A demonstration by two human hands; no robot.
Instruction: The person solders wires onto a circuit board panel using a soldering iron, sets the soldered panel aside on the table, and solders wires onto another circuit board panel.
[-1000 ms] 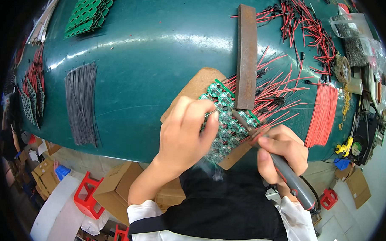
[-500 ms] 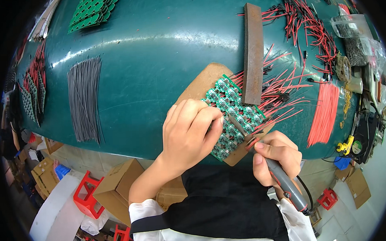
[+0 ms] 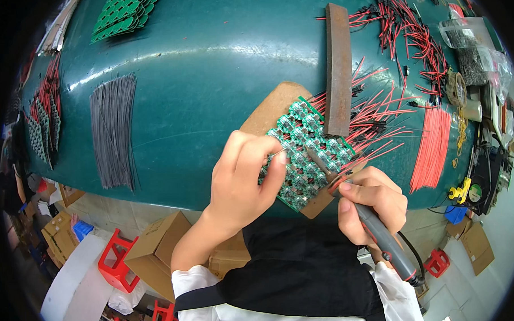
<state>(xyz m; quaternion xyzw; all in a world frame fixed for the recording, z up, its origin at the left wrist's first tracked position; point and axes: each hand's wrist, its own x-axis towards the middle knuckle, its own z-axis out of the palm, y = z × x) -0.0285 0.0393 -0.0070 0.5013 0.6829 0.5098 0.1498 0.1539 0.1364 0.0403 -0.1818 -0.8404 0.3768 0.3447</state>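
Note:
My right hand [image 3: 376, 201] grips a grey soldering iron [image 3: 387, 238] like a pen, its dark tip slanting up and left over a green circuit board panel [image 3: 308, 125]. My left hand [image 3: 239, 181] is pinched at the panel's left side. A short, thin wire-like strand shows at its fingertips; its kind is too small to tell. The panel carries rows of small parts and lies tilted on a brown board [image 3: 261, 115]. A rusty metal bar [image 3: 337, 67] rests across its upper right part. Red and black wires [image 3: 374, 122] spread out to the right from the panel.
Grey wires [image 3: 114, 131] lie in a bundle at left, red wires [image 3: 431, 149] at right. Green boards [image 3: 124, 17] are stacked at the far left. Wired panels [image 3: 45, 122] stand by the left edge. Connector leads [image 3: 417, 36] are heaped at far right, near a yellow glue gun [image 3: 459, 193].
My left hand has shifted slightly left, away from the iron's tip. The iron and my right hand have moved slightly right. The panel has barely moved.

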